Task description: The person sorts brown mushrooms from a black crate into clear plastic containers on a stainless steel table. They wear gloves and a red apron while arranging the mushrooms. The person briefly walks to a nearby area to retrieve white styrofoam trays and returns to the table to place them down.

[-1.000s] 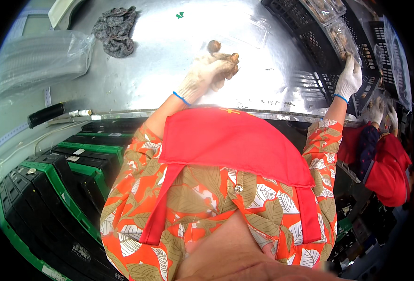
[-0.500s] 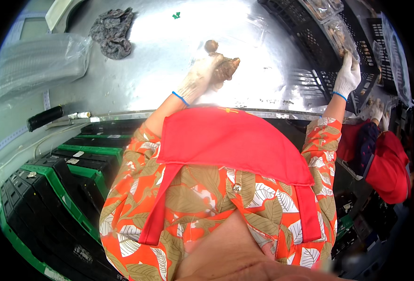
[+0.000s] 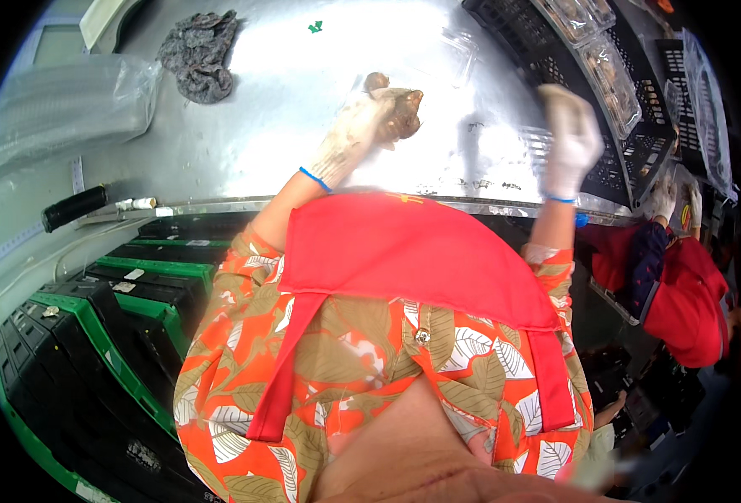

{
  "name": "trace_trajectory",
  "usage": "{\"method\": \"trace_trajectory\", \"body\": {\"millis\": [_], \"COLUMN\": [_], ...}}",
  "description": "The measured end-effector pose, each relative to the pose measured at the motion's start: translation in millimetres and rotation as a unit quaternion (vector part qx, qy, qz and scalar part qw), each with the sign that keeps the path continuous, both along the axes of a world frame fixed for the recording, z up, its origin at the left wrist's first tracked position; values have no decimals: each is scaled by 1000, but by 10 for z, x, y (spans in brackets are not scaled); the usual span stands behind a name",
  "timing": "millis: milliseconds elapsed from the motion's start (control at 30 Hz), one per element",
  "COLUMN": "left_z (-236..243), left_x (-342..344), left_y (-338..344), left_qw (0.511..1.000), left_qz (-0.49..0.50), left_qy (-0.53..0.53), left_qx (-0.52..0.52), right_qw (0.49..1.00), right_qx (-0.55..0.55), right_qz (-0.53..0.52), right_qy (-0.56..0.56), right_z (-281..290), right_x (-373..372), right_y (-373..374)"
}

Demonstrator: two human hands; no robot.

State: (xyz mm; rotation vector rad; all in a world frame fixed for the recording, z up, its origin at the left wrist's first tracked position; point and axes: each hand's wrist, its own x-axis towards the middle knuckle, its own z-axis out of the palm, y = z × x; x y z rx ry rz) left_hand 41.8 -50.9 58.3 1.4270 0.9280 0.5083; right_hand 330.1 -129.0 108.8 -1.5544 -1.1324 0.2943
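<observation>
Red apron [image 3: 404,260] worn, centre of frame. Brown pieces [image 3: 401,121] gripped in gloved left hand [image 3: 355,127], upper centre, over table [image 3: 278,138]. Gloved right hand [image 3: 572,138] blurred, right of them, beside black crate [image 3: 509,32]; grip cannot be told. Round brown piece [image 3: 376,81] seen just beyond left hand. Clear packs [image 3: 610,84] held in crate, upper right. Grey cloth [image 3: 198,54] laid upper left.

Shiny metal table [image 3: 278,126], kinda grubby with dark specks [image 3: 511,186] near the front edge. There's a crumpled grey rag [image 3: 198,54], tiny green scrap [image 3: 315,28], round brown lump [image 3: 376,81] and black crate [image 3: 546,71] on it.
</observation>
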Motion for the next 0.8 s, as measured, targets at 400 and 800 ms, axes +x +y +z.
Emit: {"method": "trace_trajectory", "body": {"millis": [400,800], "left_z": [-91,165], "left_x": [-49,-38], "left_y": [17,-49], "left_qw": [998,990], "left_qz": [26,65], "left_qy": [7,-40], "left_qx": [49,119], "right_qw": [933,925], "right_qx": [-332,-341], "right_qz": [139,166], "right_qy": [-21,29], "right_z": [-111,-295], "right_x": [-1128,-925], "right_y": [198,169]}}
